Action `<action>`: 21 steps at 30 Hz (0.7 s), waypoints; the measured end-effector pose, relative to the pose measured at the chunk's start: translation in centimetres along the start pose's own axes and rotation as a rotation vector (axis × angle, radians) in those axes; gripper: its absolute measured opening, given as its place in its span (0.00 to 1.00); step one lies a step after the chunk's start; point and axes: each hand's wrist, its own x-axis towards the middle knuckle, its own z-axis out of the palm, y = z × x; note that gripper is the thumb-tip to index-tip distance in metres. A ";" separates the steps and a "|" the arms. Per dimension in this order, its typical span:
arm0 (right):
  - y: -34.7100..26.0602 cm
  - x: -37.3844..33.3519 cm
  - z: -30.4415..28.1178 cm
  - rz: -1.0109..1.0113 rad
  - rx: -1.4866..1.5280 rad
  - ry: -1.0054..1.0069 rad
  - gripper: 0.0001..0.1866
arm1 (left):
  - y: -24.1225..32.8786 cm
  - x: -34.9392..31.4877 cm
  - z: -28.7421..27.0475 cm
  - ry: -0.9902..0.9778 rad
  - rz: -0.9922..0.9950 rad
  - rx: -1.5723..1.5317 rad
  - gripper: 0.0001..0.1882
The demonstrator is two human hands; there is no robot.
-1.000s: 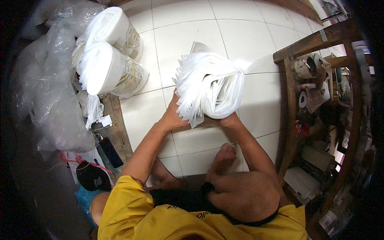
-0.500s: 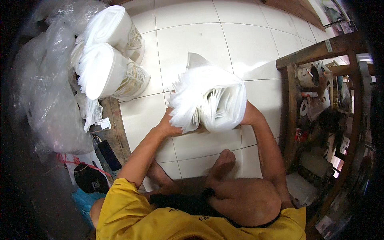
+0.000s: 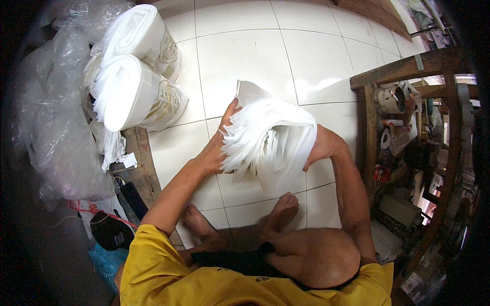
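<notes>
Between my hands, above the tiled floor, stands a bundle of white plastic bags point(image 3: 278, 120), curled over on itself with its many loose edges fanned out to the left. My left hand point(image 3: 219, 140) grips its left side, with fingertips showing near a flap at the far corner. Around the right side curves my right hand point(image 3: 322, 145); the thumb shows at the near edge, and the other fingers are hidden behind the bags. Some sheets on the near side hang loosely and look blurred.
Two rolled bundles of white bags with gold print point(image 3: 125, 94) stand at the left. Beside them lies a heap of clear plastic point(image 3: 66, 117). A dark phone-like object point(image 3: 133, 198) rests on the wooden board point(image 3: 140, 153). A wooden frame point(image 3: 403, 69) with cluttered shelves borders the right.
The bundle's near side has loosened and its sheets drop toward me. My left hand has shifted up along the left side, and my right thumb has come into sight.
</notes>
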 end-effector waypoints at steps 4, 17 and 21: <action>0.7 0.6 -1.7 -0.191 0.054 -0.099 0.74 | -0.4 0.2 0.1 0.087 0.142 0.069 0.53; -1.8 1.7 0.3 -0.315 0.081 -0.005 0.52 | 1.1 1.5 -0.1 0.017 0.201 0.270 0.55; -2.1 2.3 1.0 -0.349 0.025 0.031 0.48 | -0.4 1.2 0.2 0.006 0.327 0.483 0.46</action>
